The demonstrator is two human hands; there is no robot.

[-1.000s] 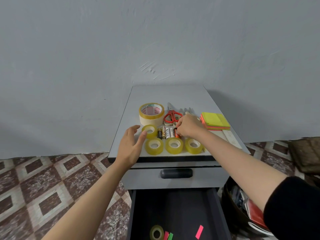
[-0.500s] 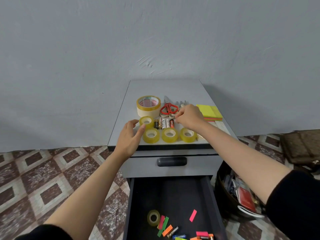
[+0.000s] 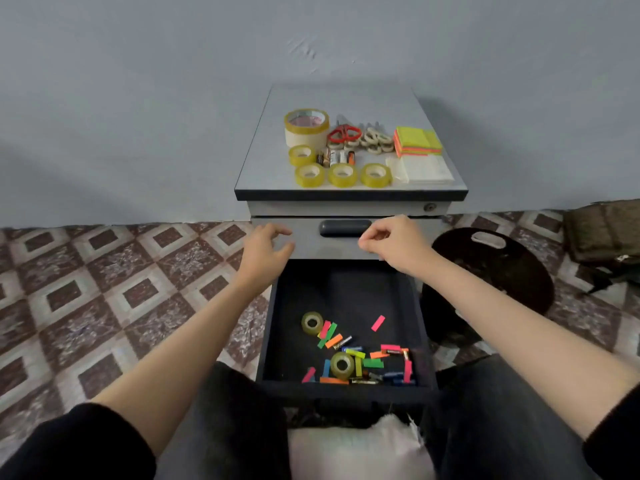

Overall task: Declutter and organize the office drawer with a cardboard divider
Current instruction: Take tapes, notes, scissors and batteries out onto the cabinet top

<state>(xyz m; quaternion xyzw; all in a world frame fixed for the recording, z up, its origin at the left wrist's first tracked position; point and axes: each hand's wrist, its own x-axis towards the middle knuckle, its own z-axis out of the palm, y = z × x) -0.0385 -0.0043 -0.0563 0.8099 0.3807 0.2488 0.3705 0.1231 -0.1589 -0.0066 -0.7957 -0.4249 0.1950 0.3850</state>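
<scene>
Single view: a wide-angle cam worn on the person's head, pitched forward and down, facing the cabinet [image 3: 349, 195] square on. The cabinet top sits toward 12 o'clock from centre, near. The open drawer [image 3: 346, 292] lies toward 6, closer, between the person's legs. The arms enter from 7 and 5 o'clock, with the left hand [image 3: 266, 251] and right hand [image 3: 394, 242] mid-frame. The wall fills the upper half, and the floor line bows at the edges.
</scene>
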